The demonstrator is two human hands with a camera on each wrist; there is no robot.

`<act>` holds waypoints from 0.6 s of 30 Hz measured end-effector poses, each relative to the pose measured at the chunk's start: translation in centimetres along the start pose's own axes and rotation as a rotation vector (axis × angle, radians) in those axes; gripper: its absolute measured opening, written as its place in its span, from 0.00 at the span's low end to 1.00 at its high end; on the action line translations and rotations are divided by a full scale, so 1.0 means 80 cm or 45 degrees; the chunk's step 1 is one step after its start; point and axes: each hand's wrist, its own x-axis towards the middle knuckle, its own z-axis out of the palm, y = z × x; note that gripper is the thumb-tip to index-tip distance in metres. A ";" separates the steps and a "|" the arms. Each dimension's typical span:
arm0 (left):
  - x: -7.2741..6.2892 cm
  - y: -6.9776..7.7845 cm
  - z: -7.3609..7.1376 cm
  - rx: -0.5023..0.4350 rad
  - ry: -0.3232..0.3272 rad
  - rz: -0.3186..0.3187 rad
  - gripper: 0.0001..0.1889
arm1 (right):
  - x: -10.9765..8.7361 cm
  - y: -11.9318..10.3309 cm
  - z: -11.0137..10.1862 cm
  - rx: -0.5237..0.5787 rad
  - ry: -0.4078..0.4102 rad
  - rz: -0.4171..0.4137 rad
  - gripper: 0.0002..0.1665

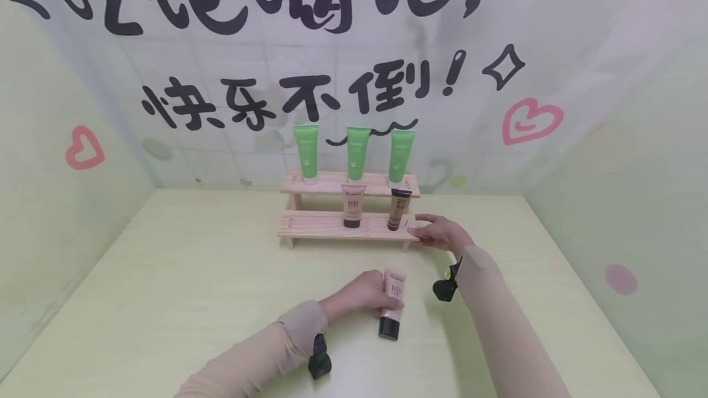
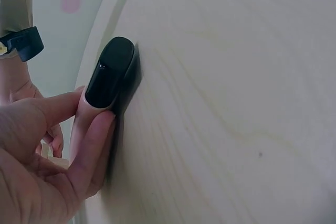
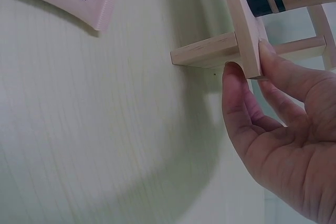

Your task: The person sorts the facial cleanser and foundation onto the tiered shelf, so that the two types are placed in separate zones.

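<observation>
My left hand (image 1: 362,292) pinches a pink BB cream tube (image 1: 394,287) between thumb and fingers, low over the table in front of the rack. Its black cap (image 2: 109,72) points toward me in the head view. With thumb and fingers, my right hand (image 1: 444,233) grips the right end of the lower shelf of a two-tier wooden rack (image 1: 315,224); the right wrist view shows the shelf end (image 3: 247,51) between them. On that shelf stand a second pink BB cream tube (image 1: 353,203) and a foundation tube (image 1: 397,212), the latter nearest my right hand.
Three green tubes stand along the upper shelf: left (image 1: 307,152), middle (image 1: 357,152) and right (image 1: 400,155). The rack sits on a pale wood-grain table (image 1: 193,275), near a printed back wall (image 1: 249,158). Side walls bound the table left and right.
</observation>
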 end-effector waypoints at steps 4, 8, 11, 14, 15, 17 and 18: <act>0.000 -0.005 0.000 -0.043 -0.012 0.014 0.09 | -0.001 0.000 0.000 0.010 -0.002 0.003 0.41; -0.002 -0.011 -0.003 -0.065 -0.010 0.042 0.13 | -0.001 0.000 0.000 0.020 -0.001 0.018 0.41; -0.007 -0.012 -0.009 -0.085 -0.015 0.050 0.16 | -0.001 0.001 0.000 0.024 -0.009 0.017 0.42; -0.012 -0.014 -0.019 -0.121 -0.024 0.057 0.18 | -0.001 0.001 0.001 0.035 -0.011 0.021 0.42; -0.013 -0.015 -0.023 -0.135 -0.020 0.060 0.18 | -0.001 0.001 0.001 0.035 -0.018 0.017 0.42; -0.014 -0.018 -0.034 -0.154 -0.008 0.068 0.19 | -0.001 0.000 0.001 0.037 -0.013 0.021 0.42; -0.016 -0.019 -0.040 -0.164 0.001 0.071 0.19 | -0.001 0.000 0.001 0.038 -0.012 0.019 0.41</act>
